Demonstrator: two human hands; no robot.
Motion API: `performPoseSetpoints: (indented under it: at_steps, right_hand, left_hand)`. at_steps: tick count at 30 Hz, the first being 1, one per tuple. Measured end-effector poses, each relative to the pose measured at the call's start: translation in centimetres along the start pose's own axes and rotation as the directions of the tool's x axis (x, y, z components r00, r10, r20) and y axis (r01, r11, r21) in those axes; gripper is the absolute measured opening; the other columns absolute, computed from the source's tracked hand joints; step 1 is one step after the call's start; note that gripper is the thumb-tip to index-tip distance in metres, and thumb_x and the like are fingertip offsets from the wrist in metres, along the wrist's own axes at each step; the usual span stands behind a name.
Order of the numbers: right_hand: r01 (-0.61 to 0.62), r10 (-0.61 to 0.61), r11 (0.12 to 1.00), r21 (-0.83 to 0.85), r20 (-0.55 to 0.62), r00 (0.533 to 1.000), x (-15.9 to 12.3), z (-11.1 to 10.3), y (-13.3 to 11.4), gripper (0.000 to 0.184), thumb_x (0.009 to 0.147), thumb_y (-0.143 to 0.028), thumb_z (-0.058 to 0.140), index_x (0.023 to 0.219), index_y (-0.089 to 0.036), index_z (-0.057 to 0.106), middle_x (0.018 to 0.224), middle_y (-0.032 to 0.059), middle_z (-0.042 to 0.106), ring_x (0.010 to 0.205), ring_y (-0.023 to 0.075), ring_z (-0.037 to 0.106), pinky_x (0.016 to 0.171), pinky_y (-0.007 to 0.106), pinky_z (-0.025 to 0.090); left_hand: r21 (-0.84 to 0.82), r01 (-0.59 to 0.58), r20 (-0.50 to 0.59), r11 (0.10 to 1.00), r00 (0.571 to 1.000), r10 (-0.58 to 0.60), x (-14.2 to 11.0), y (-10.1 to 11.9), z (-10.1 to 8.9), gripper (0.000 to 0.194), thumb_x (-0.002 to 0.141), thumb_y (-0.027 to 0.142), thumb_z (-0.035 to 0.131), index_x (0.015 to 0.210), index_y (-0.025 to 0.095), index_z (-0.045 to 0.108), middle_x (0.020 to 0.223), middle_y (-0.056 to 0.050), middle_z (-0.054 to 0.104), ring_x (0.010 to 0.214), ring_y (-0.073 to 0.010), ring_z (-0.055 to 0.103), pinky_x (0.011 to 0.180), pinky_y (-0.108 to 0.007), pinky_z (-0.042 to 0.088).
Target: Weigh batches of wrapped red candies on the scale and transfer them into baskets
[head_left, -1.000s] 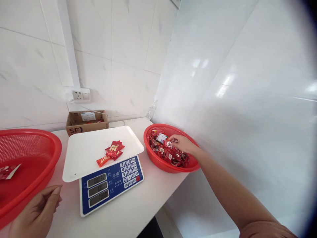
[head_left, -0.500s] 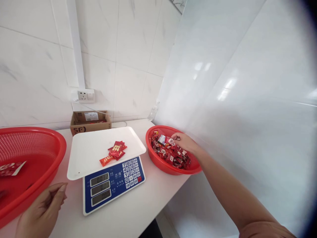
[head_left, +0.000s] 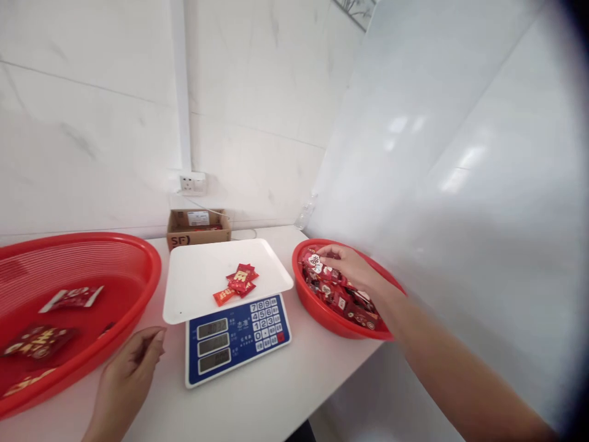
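My right hand (head_left: 350,267) reaches into the small red basket (head_left: 338,320) at the right, which is full of red wrapped candies. Its fingers pinch one red-and-white candy (head_left: 315,263) near the basket's left rim. On the white tray (head_left: 202,276) of the blue-faced scale (head_left: 237,337) lie a few red candy packets (head_left: 238,280). My left hand (head_left: 126,383) rests on the white counter, fingers loosely curled, holding nothing, beside the big red basket (head_left: 138,258).
The big red basket at the left holds a few red packets (head_left: 71,298). A cardboard box (head_left: 197,226) stands against the tiled wall below a wall socket (head_left: 192,183). A shiny white wall runs along the right; the counter (head_left: 257,399) ends close below the small basket.
The view has swung left, showing more of the big basket. My right hand has drawn toward the small basket's left rim with a candy pinched. My left hand has stayed put on the counter.
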State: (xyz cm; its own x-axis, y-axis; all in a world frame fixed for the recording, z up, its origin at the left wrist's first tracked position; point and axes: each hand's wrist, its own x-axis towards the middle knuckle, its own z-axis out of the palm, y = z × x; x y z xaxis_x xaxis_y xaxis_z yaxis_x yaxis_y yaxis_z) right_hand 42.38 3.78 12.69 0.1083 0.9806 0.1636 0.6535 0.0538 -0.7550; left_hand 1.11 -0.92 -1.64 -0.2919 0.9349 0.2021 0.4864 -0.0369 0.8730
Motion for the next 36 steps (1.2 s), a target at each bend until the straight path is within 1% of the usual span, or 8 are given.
performPoseSetpoints:
  at_steps: [7,11,14,21,24,27,29,36]
  right_hand:
    - [0.107,-0.127,0.99,0.087,0.275,0.953,2.0,9.6,-7.4,0.013,0.072,-0.017,0.057,0.084,-0.018,0.062,0.072,-0.0017,0.06,0.057,0.0081,0.053,0.053,0.02,0.042]
    - [0.142,-0.17,0.985,0.102,0.365,0.915,3.3,12.8,-9.4,0.016,0.07,-0.014,0.06,0.086,-0.017,0.064,0.072,-0.0015,0.06,0.055,0.0067,0.053,0.051,0.018,0.042]
    - [0.149,-0.165,0.986,0.07,0.396,0.904,3.8,13.0,-9.7,0.022,0.068,-0.013,0.062,0.09,-0.017,0.064,0.078,-0.0001,0.062,0.047,0.0052,0.051,0.044,0.018,0.041]
    - [0.178,-0.162,0.983,-0.046,0.244,0.956,3.4,11.8,-6.7,0.022,0.081,-0.017,0.047,0.1,-0.018,0.059,0.081,0.0016,0.063,0.048,0.0082,0.055,0.048,0.022,0.046]
    - [0.224,-0.205,0.97,-0.089,0.184,0.961,2.8,12.4,-5.3,0.029,0.083,-0.023,0.045,0.11,-0.02,0.055,0.101,0.0056,0.062,0.079,0.0153,0.062,0.067,0.029,0.05]
    - [0.286,-0.273,0.947,-0.144,0.105,0.956,2.2,12.7,-4.4,0.035,0.082,-0.021,0.047,0.116,-0.021,0.052,0.123,0.0076,0.051,0.113,0.0196,0.047,0.095,0.037,0.038]
    - [0.308,-0.296,0.934,-0.18,0.09,0.951,1.9,12.4,-4.0,0.033,0.081,-0.018,0.045,0.113,-0.02,0.055,0.121,0.0083,0.053,0.115,0.0201,0.045,0.099,0.039,0.033]
    - [0.365,-0.326,0.901,-0.236,0.187,0.927,-0.7,11.3,-4.1,0.021,0.081,-0.022,0.05,0.097,-0.022,0.064,0.103,0.0046,0.065,0.102,0.0212,0.053,0.092,0.037,0.038]
  left_hand:
    - [-0.079,0.013,0.024,0.997,1.0,-0.011,-0.3,2.0,-0.8,0.042,0.069,0.06,0.047,0.078,0.02,0.055,0.06,0.001,0.051,0.057,-0.0147,0.051,0.052,-0.023,0.043]
    - [-0.099,0.016,0.052,0.995,0.999,-0.01,-0.5,2.3,-0.9,0.038,0.071,0.058,0.047,0.077,0.02,0.054,0.06,0.002,0.05,0.056,-0.0138,0.048,0.051,-0.023,0.042]
    - [-0.111,0.016,0.075,0.994,0.997,-0.008,-0.6,2.4,-0.8,0.038,0.071,0.057,0.047,0.076,0.02,0.054,0.06,0.002,0.049,0.056,-0.0136,0.048,0.05,-0.023,0.041]
    - [-0.121,0.009,0.106,0.993,0.994,0.004,-0.7,2.0,-0.6,0.038,0.072,0.056,0.047,0.079,0.02,0.054,0.061,0.002,0.049,0.056,-0.0135,0.047,0.051,-0.023,0.04]
    - [-0.092,0.009,0.116,0.996,0.993,0.002,-0.7,2.0,-0.6,0.038,0.072,0.057,0.047,0.08,0.021,0.054,0.062,0.002,0.049,0.057,-0.0139,0.048,0.051,-0.023,0.04]
    - [-0.087,0.007,0.099,0.996,0.995,0.002,-0.6,2.1,-0.6,0.04,0.071,0.059,0.047,0.079,0.02,0.054,0.061,0.002,0.05,0.057,-0.0141,0.049,0.051,-0.023,0.041]
    - [-0.094,0.004,0.082,0.996,0.997,0.003,-0.6,2.2,-0.6,0.041,0.07,0.06,0.047,0.078,0.02,0.055,0.061,0.001,0.05,0.056,-0.0143,0.049,0.051,-0.024,0.042]
    - [-0.061,0.0,0.105,0.998,0.994,0.007,-0.6,1.8,-0.5,0.037,0.073,0.056,0.048,0.081,0.021,0.055,0.062,0.002,0.052,0.058,-0.0136,0.05,0.053,-0.023,0.041]
